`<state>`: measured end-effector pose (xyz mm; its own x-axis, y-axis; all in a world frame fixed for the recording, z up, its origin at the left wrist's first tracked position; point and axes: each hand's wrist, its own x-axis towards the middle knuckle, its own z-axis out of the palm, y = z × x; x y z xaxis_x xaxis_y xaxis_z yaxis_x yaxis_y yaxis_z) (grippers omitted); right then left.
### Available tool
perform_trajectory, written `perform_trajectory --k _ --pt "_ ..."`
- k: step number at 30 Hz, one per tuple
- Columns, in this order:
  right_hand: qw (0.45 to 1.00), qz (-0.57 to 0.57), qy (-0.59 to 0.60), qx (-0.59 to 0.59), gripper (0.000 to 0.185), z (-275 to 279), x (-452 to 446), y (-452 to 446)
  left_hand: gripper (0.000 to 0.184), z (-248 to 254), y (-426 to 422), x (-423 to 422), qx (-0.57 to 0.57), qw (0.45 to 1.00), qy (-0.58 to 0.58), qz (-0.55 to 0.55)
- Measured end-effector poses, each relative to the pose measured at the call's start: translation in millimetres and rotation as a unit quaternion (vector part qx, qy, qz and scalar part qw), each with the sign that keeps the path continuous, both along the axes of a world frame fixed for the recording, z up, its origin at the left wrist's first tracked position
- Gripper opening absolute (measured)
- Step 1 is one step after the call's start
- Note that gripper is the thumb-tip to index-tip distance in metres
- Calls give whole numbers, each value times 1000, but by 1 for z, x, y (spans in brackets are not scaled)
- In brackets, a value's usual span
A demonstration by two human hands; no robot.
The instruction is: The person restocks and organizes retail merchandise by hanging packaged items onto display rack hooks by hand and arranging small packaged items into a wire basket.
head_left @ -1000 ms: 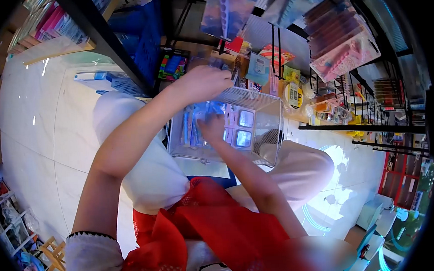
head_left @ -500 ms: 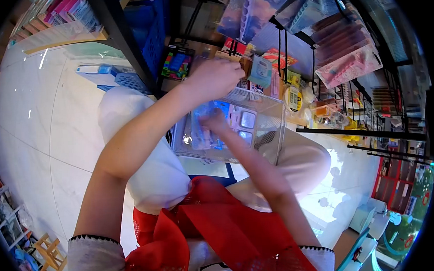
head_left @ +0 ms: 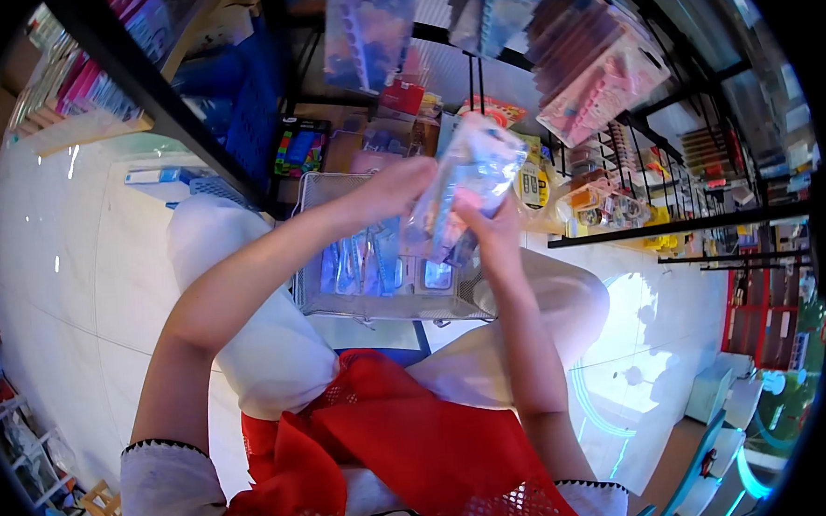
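A shiny clear plastic packet [head_left: 484, 159] with pale blue and pink contents is held up over the right part of the wire basket. My right hand [head_left: 493, 224] grips its lower part, thumb across the front. At its left edge, my left hand [head_left: 407, 185] is closed against the packet, with the fingertips partly hidden. Below my hands, the silver mesh basket [head_left: 388, 308] rests between my knees. Inside lie several blue-toned clear packets [head_left: 362, 263] and a pale boxed item with a screen-like window [head_left: 437, 273].
Black hooks [head_left: 476, 82] jut out just above the packet. Hanging pink packs [head_left: 601, 99] are at upper right, and a blue pack [head_left: 364, 36] hangs above. A black rail [head_left: 682, 225] crosses at right. A blue basket [head_left: 237, 108] stands at upper left beside a black post.
My right hand has risen out of the basket with the plastic packet. My left hand has come down from the shelf to the packet's edge. The view has shifted.
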<state>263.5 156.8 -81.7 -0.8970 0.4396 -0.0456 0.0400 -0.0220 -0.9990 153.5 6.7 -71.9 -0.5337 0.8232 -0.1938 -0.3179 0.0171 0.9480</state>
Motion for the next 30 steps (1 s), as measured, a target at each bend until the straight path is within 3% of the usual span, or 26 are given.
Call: perform_trajectory --k 2,5,8,9,13,16,17,20,21,24,27,30 --pt "999 -17 -2 45 35 -9 1 -7 50 -23 7 7 0 985 173 -11" --pt "998 -47 7 43 30 -7 5 -8 51 -18 12 7 -22 992 122 -5" --pt "989 -66 45 -126 21 -17 1 4 47 -19 16 6 12 997 81 8" --pt "989 -79 29 -122 18 -15 2 7 45 -17 18 6 33 997 68 17" --pt "971 -133 76 -185 18 0 3 18 41 -5 15 6 -9 995 71 75" --pt "971 -133 116 -163 27 16 8 26 40 -9 12 -2 -19 991 104 87" --pt "950 -187 147 -200 28 20 4 23 40 -10 12 -3 -15 990 104 92" --pt "939 -79 219 -255 19 -7 14 44 41 -10 10 -4 -4 991 93 98" --pt "955 -131 161 -214 18 4 13 34 41 -10 9 -4 -1 991 88 99" --pt "951 -29 215 -218 22 -9 14 34 43 -9 8 -4 15 989 108 103" --pt "946 24 188 -264 25 -9 12 29 46 -11 8 -5 9 988 108 108" --pt "981 -9 62 -186 25 -2 9 19 39 -15 9 -4 31 985 105 133"
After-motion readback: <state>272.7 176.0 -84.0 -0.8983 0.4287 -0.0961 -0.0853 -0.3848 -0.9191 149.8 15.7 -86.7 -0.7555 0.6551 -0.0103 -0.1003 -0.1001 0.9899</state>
